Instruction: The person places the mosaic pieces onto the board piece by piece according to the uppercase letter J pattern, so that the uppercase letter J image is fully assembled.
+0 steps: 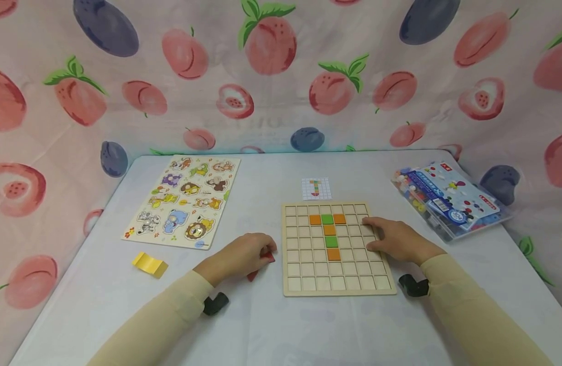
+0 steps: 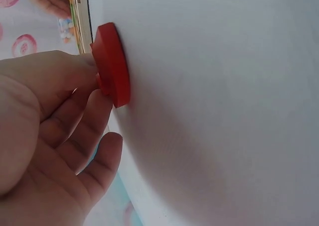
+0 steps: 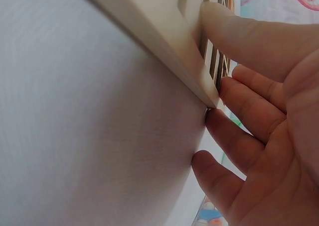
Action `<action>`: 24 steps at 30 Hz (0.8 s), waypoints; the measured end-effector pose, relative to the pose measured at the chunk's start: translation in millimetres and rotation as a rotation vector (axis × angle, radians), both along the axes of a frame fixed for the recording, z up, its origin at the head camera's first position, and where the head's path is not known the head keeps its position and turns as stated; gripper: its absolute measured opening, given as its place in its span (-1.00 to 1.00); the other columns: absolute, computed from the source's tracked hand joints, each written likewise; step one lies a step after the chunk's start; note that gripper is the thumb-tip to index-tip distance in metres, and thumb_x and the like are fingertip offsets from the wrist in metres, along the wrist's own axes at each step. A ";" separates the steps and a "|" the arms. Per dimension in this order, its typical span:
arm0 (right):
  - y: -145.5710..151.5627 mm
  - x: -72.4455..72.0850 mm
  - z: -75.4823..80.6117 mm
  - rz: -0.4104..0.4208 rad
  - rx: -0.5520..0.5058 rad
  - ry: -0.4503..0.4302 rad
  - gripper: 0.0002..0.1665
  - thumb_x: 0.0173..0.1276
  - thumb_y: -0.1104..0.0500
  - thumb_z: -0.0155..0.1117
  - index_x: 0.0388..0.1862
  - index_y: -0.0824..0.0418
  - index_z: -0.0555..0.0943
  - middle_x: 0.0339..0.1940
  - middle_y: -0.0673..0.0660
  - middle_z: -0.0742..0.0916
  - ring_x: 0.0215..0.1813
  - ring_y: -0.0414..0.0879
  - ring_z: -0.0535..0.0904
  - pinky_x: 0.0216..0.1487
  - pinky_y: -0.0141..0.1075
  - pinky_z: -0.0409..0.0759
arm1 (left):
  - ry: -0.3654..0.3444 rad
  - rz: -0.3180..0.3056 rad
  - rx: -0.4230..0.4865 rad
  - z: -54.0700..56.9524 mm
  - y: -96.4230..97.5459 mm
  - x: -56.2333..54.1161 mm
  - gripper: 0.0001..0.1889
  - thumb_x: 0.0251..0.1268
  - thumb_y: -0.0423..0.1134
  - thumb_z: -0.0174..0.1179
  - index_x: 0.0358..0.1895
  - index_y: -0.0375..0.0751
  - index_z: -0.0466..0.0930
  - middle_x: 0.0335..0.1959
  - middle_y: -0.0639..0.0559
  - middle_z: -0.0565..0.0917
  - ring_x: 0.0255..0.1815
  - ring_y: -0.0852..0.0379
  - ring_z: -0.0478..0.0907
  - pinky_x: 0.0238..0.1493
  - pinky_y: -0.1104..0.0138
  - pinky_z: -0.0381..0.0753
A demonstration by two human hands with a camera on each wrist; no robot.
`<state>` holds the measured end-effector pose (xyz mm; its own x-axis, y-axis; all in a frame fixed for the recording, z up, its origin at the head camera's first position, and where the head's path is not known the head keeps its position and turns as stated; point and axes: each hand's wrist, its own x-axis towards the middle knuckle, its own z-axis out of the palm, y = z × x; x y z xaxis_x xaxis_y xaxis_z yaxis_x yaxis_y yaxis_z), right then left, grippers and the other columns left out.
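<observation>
A square wooden grid board [image 1: 308, 283] lies at the middle of the table, with orange tiles [image 1: 333, 254] and green tiles [image 1: 331, 241] set in a T shape. My left hand [image 1: 247, 254] is just left of the board, thumb and fingertips pinching a red piece [image 2: 110, 64] low over the tabletop. A second red piece [image 1: 252, 276] shows beneath that hand. At the board's right edge, my right hand [image 1: 402, 240] rests with loosely extended fingers. Its thumb [image 3: 239, 34] lies over the grid, while the other fingertips are along the side.
Behind the board lies a small pattern card [image 1: 316, 188]. An animal puzzle board [image 1: 180, 201] is at the left, with yellow pieces [image 1: 150, 265] in front of it. A clear plastic box [image 1: 450, 198] of colourful parts stands at the right back. Patterned cloth [image 1: 271, 101] hangs behind.
</observation>
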<state>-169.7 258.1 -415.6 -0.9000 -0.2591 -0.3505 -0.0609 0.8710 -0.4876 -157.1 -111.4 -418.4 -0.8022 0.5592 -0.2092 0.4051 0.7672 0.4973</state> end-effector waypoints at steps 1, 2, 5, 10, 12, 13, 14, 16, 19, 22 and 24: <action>0.1 0.1 -0.1 0.000 0.000 -0.001 -0.13 0.37 0.03 0.38 0.53 0.29 0.26 0.48 0.46 0.31 0.48 0.44 0.16 0.38 0.28 0.17 | -0.006 0.001 0.005 0.1 -0.3 -0.1 -0.80 0.28 -0.36 0.33 -0.06 -0.14 0.66 -0.30 0.19 0.59 -0.25 0.18 0.49 -0.09 0.28 0.56; 0.1 0.1 -0.2 -0.002 0.001 -0.002 -0.13 0.37 0.03 0.38 0.53 0.29 0.26 0.48 0.46 0.31 0.48 0.43 0.16 0.38 0.28 0.17 | -0.013 0.002 0.011 0.5 -0.6 0.0 -0.80 0.28 -0.39 0.32 -0.06 -0.15 0.66 -0.29 0.18 0.59 -0.25 0.18 0.49 -0.08 0.27 0.56; 0.5 0.3 -0.3 -0.003 0.002 -0.005 -0.12 0.36 0.02 0.39 0.53 0.30 0.26 0.48 0.47 0.31 0.47 0.44 0.15 0.37 0.28 0.17 | -0.022 -0.001 0.029 1.6 -1.4 0.1 -0.80 0.28 -0.44 0.28 -0.07 -0.18 0.65 -0.30 0.18 0.60 -0.27 0.19 0.49 -0.08 0.26 0.56; 0.3 -0.7 -0.6 -0.007 0.001 -0.009 -0.11 0.35 0.03 0.39 0.53 0.29 0.26 0.49 0.46 0.31 0.48 0.43 0.15 0.38 0.28 0.16 | 0.008 0.000 0.031 1.5 -0.3 -0.3 -0.87 0.34 -0.29 0.32 -0.11 -0.17 0.67 -0.36 0.19 0.60 -0.37 0.24 0.50 -0.16 0.30 0.56; 0.2 -1.5 -1.3 -0.008 -0.001 -0.008 -0.12 0.36 0.04 0.39 0.54 0.29 0.25 0.49 0.45 0.31 0.48 0.43 0.15 0.39 0.27 0.16 | 0.019 0.006 0.021 1.5 0.6 -0.8 -0.86 0.35 -0.21 0.33 -0.13 -0.16 0.67 -0.39 0.19 0.59 -0.38 0.24 0.49 -0.19 0.31 0.55; 0.2 -1.9 -1.7 -0.008 -0.003 -0.007 -0.12 0.36 0.04 0.39 0.54 0.29 0.25 0.49 0.45 0.31 0.48 0.42 0.14 0.39 0.27 0.15 | 0.019 0.013 0.014 1.7 0.9 -0.9 -0.84 0.33 -0.20 0.35 -0.13 -0.15 0.67 -0.38 0.18 0.58 -0.36 0.22 0.49 -0.20 0.31 0.54; 0.3 -2.0 -2.0 -0.006 -0.005 -0.006 -0.13 0.36 0.05 0.39 0.54 0.29 0.25 0.49 0.45 0.31 0.48 0.42 0.15 0.39 0.27 0.15 | 0.019 0.019 0.004 1.9 1.2 -1.0 -0.83 0.30 -0.19 0.37 -0.13 -0.15 0.67 -0.37 0.18 0.57 -0.34 0.21 0.48 -0.20 0.31 0.54; 0.5 -2.1 -2.2 -0.004 -0.008 -0.006 -0.13 0.36 0.05 0.38 0.54 0.29 0.25 0.49 0.45 0.31 0.48 0.42 0.15 0.39 0.27 0.15 | 0.016 0.024 -0.023 2.6 1.7 -1.1 -0.78 0.25 -0.19 0.42 -0.11 -0.14 0.67 -0.35 0.17 0.57 -0.29 0.18 0.47 -0.16 0.30 0.53; 0.5 -2.1 -2.2 -0.002 -0.008 -0.005 -0.13 0.36 0.05 0.38 0.54 0.29 0.25 0.49 0.45 0.31 0.48 0.42 0.15 0.39 0.27 0.16 | 0.002 0.012 -0.051 3.0 2.6 -0.9 -0.72 0.19 -0.25 0.44 -0.04 -0.15 0.67 -0.27 0.16 0.59 -0.21 0.15 0.46 -0.06 0.27 0.53; 0.6 -2.0 -2.1 0.000 -0.003 0.001 -0.13 0.36 0.05 0.38 0.54 0.29 0.25 0.48 0.46 0.32 0.48 0.43 0.16 0.38 0.27 0.16 | -0.030 -0.010 -0.048 3.1 3.8 -0.5 -0.71 0.24 -0.36 0.37 0.03 -0.18 0.66 -0.21 0.14 0.59 -0.20 0.18 0.48 0.00 0.26 0.52; 0.8 -1.7 -2.0 0.001 0.001 0.005 -0.13 0.37 0.05 0.38 0.53 0.29 0.25 0.48 0.46 0.32 0.48 0.43 0.16 0.38 0.27 0.17 | -0.053 -0.014 -0.035 2.9 4.2 0.1 -0.71 0.27 -0.42 0.31 0.05 -0.20 0.64 -0.19 0.13 0.59 -0.23 0.19 0.48 -0.01 0.27 0.52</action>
<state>-171.4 259.0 -417.6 -0.9013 -0.2601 -0.3464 -0.0644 0.8713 -0.4865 -157.0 -107.2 -415.5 -0.7815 0.5620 -0.2709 0.3897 0.7788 0.4916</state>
